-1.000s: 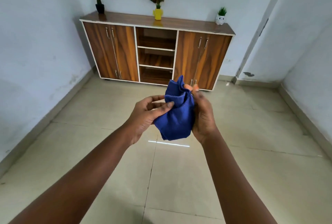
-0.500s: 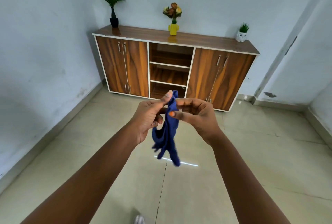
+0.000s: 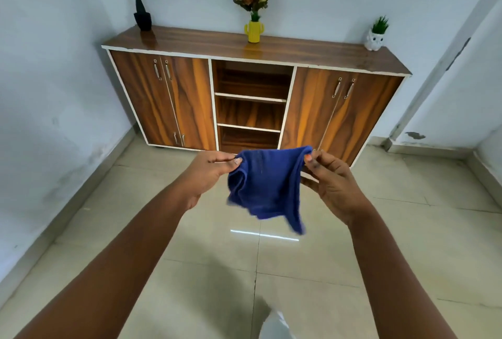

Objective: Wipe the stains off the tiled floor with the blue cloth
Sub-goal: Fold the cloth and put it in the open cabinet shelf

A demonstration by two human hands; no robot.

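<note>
Head view: blue cloth (image 3: 267,184) hem blurred; floor stains indiscernible.

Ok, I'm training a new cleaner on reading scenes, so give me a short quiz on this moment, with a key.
1. True or false: the blue cloth is lying on the tiled floor.
2. Which hand pinches the cloth? A) left hand only B) right hand only C) both
3. Fill in: three things stand on the wooden cabinet: a black vase, a white owl pot and a ____ vase with flowers.

Key:
1. False: it hangs in the air, held by its top edge.
2. C
3. yellow
</note>
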